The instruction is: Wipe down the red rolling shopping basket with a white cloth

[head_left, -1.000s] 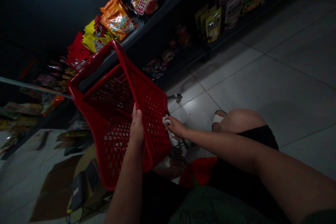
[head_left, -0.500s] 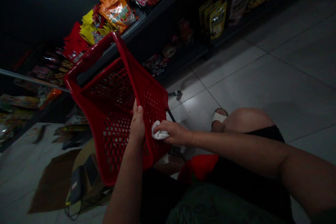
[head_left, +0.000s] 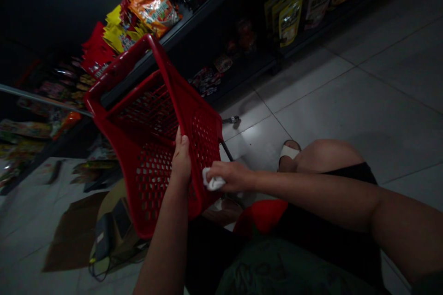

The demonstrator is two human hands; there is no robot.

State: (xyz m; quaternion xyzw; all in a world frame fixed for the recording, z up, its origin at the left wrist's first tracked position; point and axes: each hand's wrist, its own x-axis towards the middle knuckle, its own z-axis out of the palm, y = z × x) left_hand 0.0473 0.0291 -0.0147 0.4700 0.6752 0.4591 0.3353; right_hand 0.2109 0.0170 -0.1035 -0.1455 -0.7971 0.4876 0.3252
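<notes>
A red plastic shopping cart (head_left: 205, 131) with perforated sides stands right in front of me. My left hand (head_left: 181, 159) grips the cart's near rim, thumb on top and the other fingers mostly hidden behind the wall. Bunched in my right hand (head_left: 232, 176) is a white cloth (head_left: 213, 179), held against or very close to the outside of the cart's near side wall; whether it touches I cannot tell. Its fingers are closed around the cloth.
Dark shelves behind the cart carry snack bags, among them an orange bag (head_left: 154, 7) and yellow pouches (head_left: 290, 20). A cart wheel (head_left: 235, 120) rests on the tiled floor (head_left: 346, 110). Flattened cardboard (head_left: 71, 235) and a dark device with a cable (head_left: 103, 237) are at left.
My right hand has moved slightly down along the cart's side with the white cloth. The left hand keeps its hold on the rim. The view has shifted a little.
</notes>
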